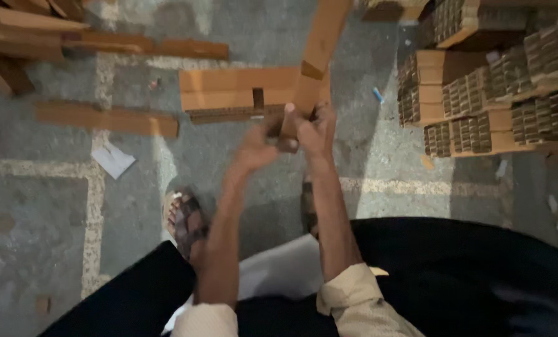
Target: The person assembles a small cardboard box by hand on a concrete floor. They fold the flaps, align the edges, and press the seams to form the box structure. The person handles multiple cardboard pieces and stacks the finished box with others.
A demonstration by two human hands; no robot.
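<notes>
head view | one camera, worn high, looks steeply down at the floor point(54, 237) | close to forearms (lower centre of frame)

Both hands point(291, 140) on an upright cardboard strip point(319, 50) (blurred); cardboard stacks point(491, 100) nearby

Matt brown corrugated cardboard strip point(319, 47)

Bare floor point(35, 237) open left; stacked cardboard pieces point(485, 93) wall off right; loose cardboard strips point(107, 118) litter far left.
</notes>
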